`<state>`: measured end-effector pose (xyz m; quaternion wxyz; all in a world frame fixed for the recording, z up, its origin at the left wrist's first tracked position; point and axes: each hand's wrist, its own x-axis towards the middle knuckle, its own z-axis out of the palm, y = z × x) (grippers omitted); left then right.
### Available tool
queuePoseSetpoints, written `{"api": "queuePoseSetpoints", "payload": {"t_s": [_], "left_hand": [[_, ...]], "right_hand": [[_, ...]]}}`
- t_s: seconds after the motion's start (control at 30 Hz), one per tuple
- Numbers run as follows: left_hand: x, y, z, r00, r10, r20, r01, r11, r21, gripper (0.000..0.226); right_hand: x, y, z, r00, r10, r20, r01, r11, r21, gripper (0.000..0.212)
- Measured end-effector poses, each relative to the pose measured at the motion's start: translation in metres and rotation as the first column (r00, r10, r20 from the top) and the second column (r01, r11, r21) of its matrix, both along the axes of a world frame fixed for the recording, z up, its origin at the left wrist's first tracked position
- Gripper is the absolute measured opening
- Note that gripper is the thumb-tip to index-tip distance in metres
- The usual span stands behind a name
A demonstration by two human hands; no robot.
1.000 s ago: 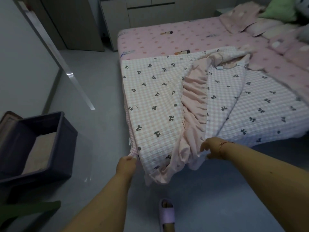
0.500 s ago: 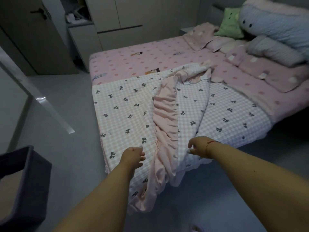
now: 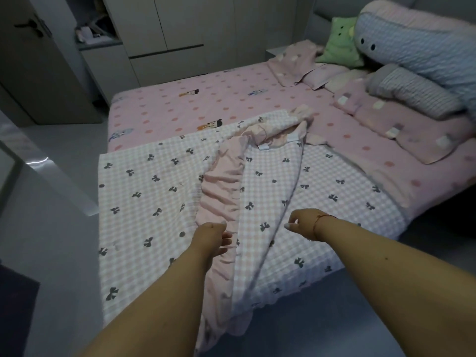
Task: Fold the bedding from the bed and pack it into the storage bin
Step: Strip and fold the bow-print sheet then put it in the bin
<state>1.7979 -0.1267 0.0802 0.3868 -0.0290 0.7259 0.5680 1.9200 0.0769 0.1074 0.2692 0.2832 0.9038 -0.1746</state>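
A pink checked bed cover (image 3: 144,197) with dark bow prints lies spread over the foot of the bed (image 3: 195,104). Its two sides are turned in toward the middle, and a pink ruffled skirt (image 3: 219,186) runs along the seam. My left hand (image 3: 210,237) hovers over the ruffle with fingers loosely spread, holding nothing. My right hand (image 3: 302,224) hangs just above the right flap, fingers curled down and apart, gripping nothing. A dark corner of the storage bin (image 3: 15,302) shows at the left edge.
Pillows (image 3: 412,109), a long grey bolster (image 3: 422,47) and a green cushion (image 3: 340,45) crowd the bed's head at the right. Cabinets (image 3: 164,57) and a door (image 3: 28,63) stand behind the bed. Grey floor (image 3: 51,240) lies between bed and bin.
Both hands have let go of the cover's hanging edge and lifted over the bed. My view has risen and turned right, so the bin has slid almost out of frame.
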Motion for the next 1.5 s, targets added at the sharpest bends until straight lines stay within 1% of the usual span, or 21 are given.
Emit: {"api": "queuePoseSetpoints", "payload": {"t_s": [0.07,0.17,0.37,0.47,0.53,0.6,0.63,0.7,0.73,0.77,0.87,0.9,1.0,1.07,1.13,1.2,1.23,1.27,1.37,1.43,1.5], "left_hand": [[-0.005,0.023,-0.001,1.000,-0.005,0.006,0.005,1.000,-0.010,0.012],[-0.018,0.051,-0.004,1.000,-0.009,0.021,0.009,1.000,-0.013,0.017],[-0.061,0.097,-0.017,1.000,-0.015,0.026,0.016,0.999,-0.035,0.011],[-0.087,0.116,-0.033,1.000,0.001,0.013,0.000,0.997,-0.079,0.021],[-0.112,0.135,-0.049,0.998,-0.042,-0.047,0.033,0.984,-0.173,0.024],[-0.136,0.155,-0.059,0.988,-0.112,-0.104,0.081,0.962,-0.261,0.036],[-0.148,0.170,-0.066,0.985,-0.136,-0.104,0.102,0.954,-0.283,0.045],[-0.159,0.181,-0.073,0.978,-0.164,-0.127,0.119,0.946,-0.301,0.071],[-0.165,0.190,-0.076,0.976,-0.171,-0.132,0.125,0.945,-0.302,0.077],[-0.171,0.198,-0.081,0.977,-0.168,-0.134,0.119,0.943,-0.312,0.074],[-0.188,0.216,-0.098,0.968,-0.172,-0.182,0.102,0.935,-0.340,0.054],[-0.194,0.222,-0.105,0.959,-0.195,-0.206,0.108,0.923,-0.369,0.055],[-0.216,0.243,-0.127,0.941,-0.241,-0.239,0.107,0.878,-0.466,0.072],[-0.230,0.255,-0.143,0.942,-0.234,-0.242,0.083,0.857,-0.509,0.073],[-0.240,0.262,-0.157,0.923,-0.285,-0.259,0.086,0.809,-0.582,0.076],[-0.245,0.274,-0.178,0.920,-0.329,-0.215,0.113,0.745,-0.658,0.093],[-0.246,0.278,-0.186,0.928,-0.325,-0.180,0.123,0.726,-0.677,0.102],[-0.245,0.283,-0.192,0.937,-0.312,-0.156,0.130,0.729,-0.672,0.106],[-0.240,0.298,-0.210,0.938,-0.323,-0.122,0.169,0.738,-0.653,0.096],[-0.236,0.307,-0.218,0.919,-0.377,-0.116,0.215,0.725,-0.655,0.078],[-0.232,0.316,-0.217,0.902,-0.408,-0.141,0.218,0.712,-0.667,0.057]], "right_hand": [[-0.008,0.019,-0.002,1.000,-0.014,-0.015,0.013,1.000,-0.011,0.048],[-0.024,0.042,-0.007,0.999,-0.030,-0.038,0.029,0.999,-0.030,0.048],[-0.072,0.086,-0.020,0.998,-0.035,-0.051,0.032,0.998,-0.059,0.046],[-0.094,0.106,-0.026,0.999,-0.031,-0.036,0.029,0.997,-0.070,0.047],[-0.113,0.123,-0.029,0.999,-0.042,-0.024,0.040,0.996,-0.075,0.048],[-0.133,0.140,-0.031,0.998,-0.051,-0.024,0.049,0.996,-0.081,0.049],[-0.146,0.154,-0.037,0.998,-0.064,-0.015,0.062,0.994,-0.089,0.049],[-0.159,0.163,-0.042,0.996,-0.079,-0.033,0.075,0.992,-0.097,0.050],[-0.168,0.172,-0.050,0.995,-0.094,-0.044,0.089,0.991,-0.099,0.051],[-0.176,0.180,-0.058,0.993,-0.111,-0.044,0.106,0.989,-0.103,0.052],[-0.192,0.198,-0.080,0.991,-0.127,-0.030,0.121,0.983,-0.138,0.051],[-0.196,0.204,-0.088,0.990,-0.136,-0.030,0.130,0.980,-0.153,0.049],[-0.209,0.227,-0.118,0.982,-0.176,-0.071,0.159,0.966,-0.203,0.042],[-0.218,0.242,-0.136,0.977,-0.190,-0.093,0.164,0.959,-0.232,0.036],[-0.224,0.252,-0.148,0.975,-0.193,-0.112,0.160,0.955,-0.248,0.033],[-0.224,0.264,-0.168,0.974,-0.206,-0.093,0.174,0.946,-0.272,0.036],[-0.223,0.269,-0.178,0.975,-0.207,-0.078,0.177,0.943,-0.280,0.037],[-0.222,0.275,-0.186,0.974,-0.214,-0.075,0.184,0.939,-0.289,0.036],[-0.218,0.293,-0.202,0.963,-0.257,-0.081,0.222,0.926,-0.307,0.028],[-0.216,0.302,-0.206,0.963,-0.255,-0.084,0.217,0.924,-0.315,0.028],[-0.215,0.310,-0.206,0.966,-0.241,-0.091,0.202,0.927,-0.315,0.030]]}}
